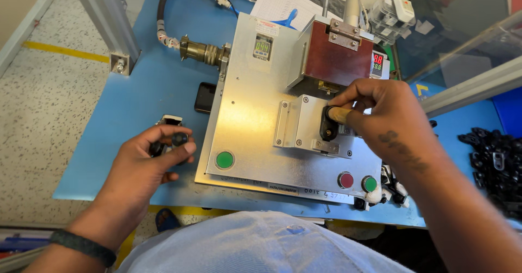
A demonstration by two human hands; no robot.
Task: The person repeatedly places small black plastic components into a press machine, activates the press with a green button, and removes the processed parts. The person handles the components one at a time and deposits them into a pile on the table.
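Right hand (380, 113) is over the metal fixture (304, 123) on the steel plate (250, 110), fingers curled and pinching a small tan rod (338, 115) against a black plastic part (328, 125) seated in the fixture, just below the brown press block (337, 61). Left hand (157, 153) sits on the blue table (141, 88) off the plate's left edge, fingers closed around a couple of small black parts (178, 139). The risk, as I read it: those right fingertips are close under the block, so any press stroke with the hand there could catch them. The green button (224, 160) lies near the left hand, and a red button (346, 180) and second green button (370, 184) sit near the right forearm; a stray brush looks possible. The black part might also sit crooked if the rod slips. The loose parts in the left hand could drop off the table edge.
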